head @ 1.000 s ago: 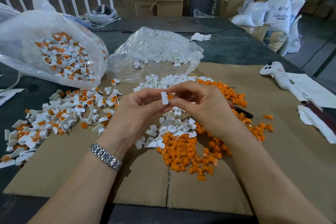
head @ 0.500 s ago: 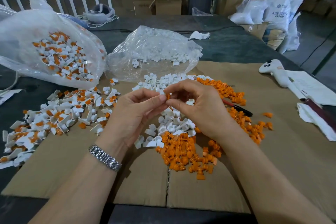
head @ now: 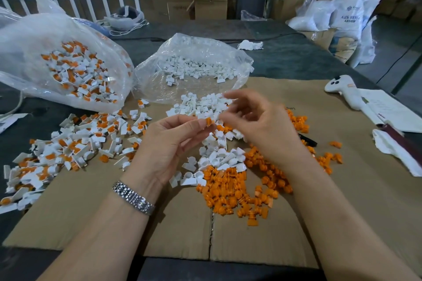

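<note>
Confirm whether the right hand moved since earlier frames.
Yes: the right hand lifted off the orange plug in the left hand, toward the white-parts bag.

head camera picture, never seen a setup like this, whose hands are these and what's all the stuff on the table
There is no machine here. A person wears a wide-angle camera on the head, so the one picture looks forward and down at their own two bare hands. The left hand, with a metal watch on its wrist, pinches a small orange piece between thumb and fingertip. The right hand is close beside it, its fingers loosely spread and blurred by motion; nothing shows in them. Below lies a cardboard sheet with a pile of white parts, a pile of orange parts, and to the left a heap of joined pieces. Behind lie two clear bags: the left bag holds white-and-orange pieces, the middle bag white ones.
</note>
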A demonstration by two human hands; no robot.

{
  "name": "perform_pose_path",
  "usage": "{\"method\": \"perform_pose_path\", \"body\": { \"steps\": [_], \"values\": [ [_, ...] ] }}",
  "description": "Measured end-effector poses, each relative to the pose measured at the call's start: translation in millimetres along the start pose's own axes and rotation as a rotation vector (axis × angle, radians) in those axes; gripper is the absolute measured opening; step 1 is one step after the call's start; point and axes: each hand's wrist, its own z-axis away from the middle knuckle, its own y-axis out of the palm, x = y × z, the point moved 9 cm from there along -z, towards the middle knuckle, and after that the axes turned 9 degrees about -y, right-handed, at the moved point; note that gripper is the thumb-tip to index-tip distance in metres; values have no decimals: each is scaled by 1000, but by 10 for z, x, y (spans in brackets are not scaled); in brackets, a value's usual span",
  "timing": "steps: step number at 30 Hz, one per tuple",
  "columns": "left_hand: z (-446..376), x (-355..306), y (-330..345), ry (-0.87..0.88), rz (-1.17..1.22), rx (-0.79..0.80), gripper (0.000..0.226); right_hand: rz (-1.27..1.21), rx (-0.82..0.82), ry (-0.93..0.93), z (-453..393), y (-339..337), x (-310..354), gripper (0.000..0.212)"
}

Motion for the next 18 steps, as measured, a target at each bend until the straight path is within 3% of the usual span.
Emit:
{"method": "perform_pose_path", "body": {
  "steps": [2,5,8,12,18],
  "values": [
    [-2,-3,-16,-9,15,-9,8,367,-89,115,5,-297,-186,41],
    [-5,-39,-52,6,-7,-45,16,789,85,420,107,-479,-589,59],
    [-8,-45,-79,12,-30,-59,21,822,207,513,163,-428,-758,57],
    [-6,-27,-87,2,-47,-47,9,909,295,511,163,-347,-732,48],
    [-26,-26,-142,2,-26,-73,7,857,205,515,82,-422,-657,36]
  ]
}}
